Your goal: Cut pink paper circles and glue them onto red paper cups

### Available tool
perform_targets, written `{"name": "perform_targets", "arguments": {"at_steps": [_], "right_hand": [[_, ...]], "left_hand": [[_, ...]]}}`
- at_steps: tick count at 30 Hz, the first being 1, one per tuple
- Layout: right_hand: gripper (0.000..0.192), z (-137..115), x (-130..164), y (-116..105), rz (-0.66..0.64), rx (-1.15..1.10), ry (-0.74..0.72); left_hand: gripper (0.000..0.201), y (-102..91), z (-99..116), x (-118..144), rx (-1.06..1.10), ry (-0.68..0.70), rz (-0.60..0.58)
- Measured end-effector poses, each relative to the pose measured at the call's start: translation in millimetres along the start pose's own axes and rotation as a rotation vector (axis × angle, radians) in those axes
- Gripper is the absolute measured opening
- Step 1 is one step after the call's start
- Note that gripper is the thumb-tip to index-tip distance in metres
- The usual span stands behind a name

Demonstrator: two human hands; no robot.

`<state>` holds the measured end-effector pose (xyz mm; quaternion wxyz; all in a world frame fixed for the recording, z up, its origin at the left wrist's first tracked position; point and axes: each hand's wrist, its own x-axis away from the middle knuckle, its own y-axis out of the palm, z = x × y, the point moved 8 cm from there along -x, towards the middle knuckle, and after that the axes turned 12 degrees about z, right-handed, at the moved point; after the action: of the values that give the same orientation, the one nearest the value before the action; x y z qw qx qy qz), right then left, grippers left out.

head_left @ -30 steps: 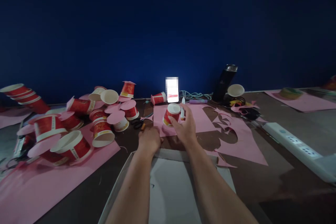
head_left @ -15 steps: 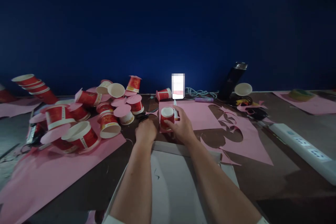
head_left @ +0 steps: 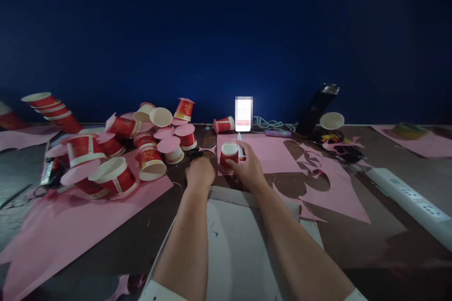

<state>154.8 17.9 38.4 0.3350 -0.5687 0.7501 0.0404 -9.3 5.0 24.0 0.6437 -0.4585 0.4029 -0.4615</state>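
Note:
In my right hand (head_left: 250, 167) is a red paper cup (head_left: 229, 159) with its pale round end up, over the pink paper sheet (head_left: 273, 155). The thumb lies against the cup's near side. A white tube with a pointed tip (head_left: 239, 146) stands upright just behind the cup, beside my index finger; whether the hand grips it too I cannot tell. My left hand (head_left: 200, 171) is closed, back upward, low at the table just left of the cup. Its fingers are hidden. Black-handled scissors (head_left: 195, 153) lie right beyond its knuckles.
Several red cups with pink paper discs (head_left: 151, 162) crowd the left side. A lit phone (head_left: 243, 115) stands at the back, near a purple tube (head_left: 278, 134). Cut pink scraps (head_left: 339, 193), a dark flask (head_left: 316, 108) and a white power strip (head_left: 406, 202) are rightward. Grey cardboard (head_left: 236, 244) lies in front.
The whole view has shifted slightly to the right and up. My right hand stays on the cup, and my left hand keeps its closed pose near the scissors.

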Motion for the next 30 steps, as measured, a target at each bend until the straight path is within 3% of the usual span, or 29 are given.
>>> {"name": "perform_targets", "arguments": {"at_steps": [13, 17, 21, 26, 30], "right_hand": [[0.057, -1.4, 0.1, 0.2, -0.007, -0.002, 0.008], [0.059, 5.8, 0.2, 1.6, 0.008, -0.003, 0.03], [0.062, 13.3, 1.7, 3.9, -0.004, 0.006, 0.058], [0.066, 7.1, 0.3, -1.5, 0.004, 0.01, 0.04], [0.061, -1.7, -6.3, -28.6, 0.218, -0.106, 0.047]], "left_hand": [[0.033, -4.3, -0.6, 0.0, 0.02, -0.002, 0.029], [0.038, -22.4, 1.0, -3.8, 0.129, 0.017, 0.255], [0.039, -41.7, 8.8, -1.7, 0.361, 0.137, 0.51], [0.038, -49.6, 10.3, 1.7, 0.447, 0.164, 0.593], [0.04, -56.5, 8.7, 4.4, 0.435, 0.137, 0.669]]}}
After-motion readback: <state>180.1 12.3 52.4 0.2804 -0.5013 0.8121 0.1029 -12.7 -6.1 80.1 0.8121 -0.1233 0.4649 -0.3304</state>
